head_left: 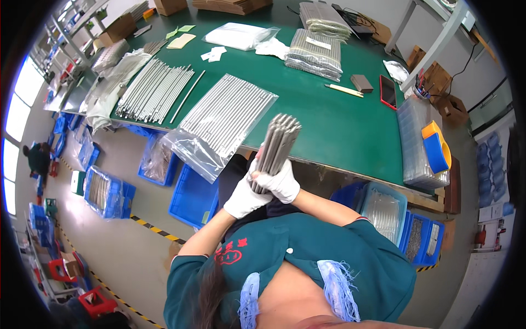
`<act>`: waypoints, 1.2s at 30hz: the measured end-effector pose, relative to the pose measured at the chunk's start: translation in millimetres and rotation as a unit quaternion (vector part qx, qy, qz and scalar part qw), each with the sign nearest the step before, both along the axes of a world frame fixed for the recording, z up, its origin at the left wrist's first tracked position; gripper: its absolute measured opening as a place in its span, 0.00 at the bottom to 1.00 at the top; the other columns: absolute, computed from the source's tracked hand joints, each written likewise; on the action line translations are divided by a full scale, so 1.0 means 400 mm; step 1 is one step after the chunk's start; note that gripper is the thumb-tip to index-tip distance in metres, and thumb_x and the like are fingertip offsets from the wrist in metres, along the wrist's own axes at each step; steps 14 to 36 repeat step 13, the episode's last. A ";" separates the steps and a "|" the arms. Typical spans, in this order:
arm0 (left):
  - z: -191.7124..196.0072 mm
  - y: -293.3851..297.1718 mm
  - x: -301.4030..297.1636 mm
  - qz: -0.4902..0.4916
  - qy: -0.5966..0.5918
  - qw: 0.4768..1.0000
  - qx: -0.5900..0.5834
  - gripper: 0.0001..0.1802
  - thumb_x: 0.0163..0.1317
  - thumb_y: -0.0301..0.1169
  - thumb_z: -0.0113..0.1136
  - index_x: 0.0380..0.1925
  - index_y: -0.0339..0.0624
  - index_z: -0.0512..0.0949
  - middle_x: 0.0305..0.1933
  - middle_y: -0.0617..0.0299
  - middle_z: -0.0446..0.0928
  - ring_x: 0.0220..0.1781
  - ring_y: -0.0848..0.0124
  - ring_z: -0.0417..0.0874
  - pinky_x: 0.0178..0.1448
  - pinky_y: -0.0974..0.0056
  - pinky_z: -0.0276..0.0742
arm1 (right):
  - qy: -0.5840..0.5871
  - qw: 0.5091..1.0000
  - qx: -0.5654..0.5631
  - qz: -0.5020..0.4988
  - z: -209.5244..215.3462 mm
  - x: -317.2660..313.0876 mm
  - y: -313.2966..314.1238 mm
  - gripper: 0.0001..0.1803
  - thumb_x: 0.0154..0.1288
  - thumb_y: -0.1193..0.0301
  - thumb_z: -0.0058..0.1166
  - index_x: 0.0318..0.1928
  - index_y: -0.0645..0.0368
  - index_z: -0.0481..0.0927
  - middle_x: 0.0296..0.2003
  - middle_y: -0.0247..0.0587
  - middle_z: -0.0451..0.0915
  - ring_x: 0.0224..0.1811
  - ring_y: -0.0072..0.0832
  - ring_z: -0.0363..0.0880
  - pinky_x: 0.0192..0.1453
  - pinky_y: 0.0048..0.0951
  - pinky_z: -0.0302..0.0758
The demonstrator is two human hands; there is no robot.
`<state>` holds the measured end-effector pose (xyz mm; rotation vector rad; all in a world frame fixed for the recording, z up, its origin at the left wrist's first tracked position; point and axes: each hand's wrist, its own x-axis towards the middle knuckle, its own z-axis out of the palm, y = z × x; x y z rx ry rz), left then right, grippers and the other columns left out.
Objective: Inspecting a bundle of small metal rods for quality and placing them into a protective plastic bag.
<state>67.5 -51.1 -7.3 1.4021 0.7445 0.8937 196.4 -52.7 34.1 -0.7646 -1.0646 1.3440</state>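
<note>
A thick bundle of slim grey metal rods (278, 143) stands nearly upright in front of me, gripped by both hands just off the table's near edge. My left hand (244, 198), in a white glove, wraps the lower part of the bundle. Gloved likewise, my right hand (282, 182) closes round it from the other side, fingers against the left hand. On the table just beyond lies a clear plastic bag (230, 112) with a row of similar rods inside, its loose end hanging over the edge. Loose rods (153, 90) lie side by side farther left, one apart from them.
The green table (307, 129) also bears stacked bagged rods (313, 55), a cutter knife (344, 90), a small grey block (361, 83), a red-edged phone (388, 92) and a tape roll (436, 147) on clear plastic trays. Blue bins (192, 194) stand on the floor below.
</note>
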 end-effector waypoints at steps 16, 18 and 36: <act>-0.262 -0.027 -0.115 0.040 0.374 0.848 0.372 0.13 0.42 0.31 0.64 0.31 0.46 0.78 0.27 0.59 0.79 0.33 0.59 0.82 0.60 0.52 0.69 | -0.093 0.994 -0.039 0.037 -0.198 0.152 -0.100 0.31 0.62 0.48 0.57 0.58 0.54 0.72 0.47 0.45 0.78 0.53 0.40 0.77 0.63 0.43 0.70; -0.262 -0.027 -0.115 0.040 0.374 0.848 0.372 0.13 0.42 0.31 0.64 0.31 0.46 0.78 0.27 0.59 0.79 0.33 0.59 0.82 0.60 0.52 0.69 | -0.093 0.994 -0.039 0.037 -0.198 0.152 -0.100 0.31 0.62 0.48 0.57 0.58 0.54 0.72 0.47 0.45 0.78 0.53 0.40 0.77 0.63 0.43 0.70; -0.262 -0.027 -0.115 0.040 0.374 0.848 0.372 0.13 0.42 0.31 0.64 0.31 0.46 0.78 0.27 0.59 0.79 0.33 0.59 0.82 0.60 0.52 0.69 | -0.093 0.994 -0.039 0.037 -0.198 0.152 -0.100 0.31 0.62 0.48 0.57 0.58 0.54 0.72 0.47 0.45 0.78 0.53 0.40 0.77 0.63 0.43 0.70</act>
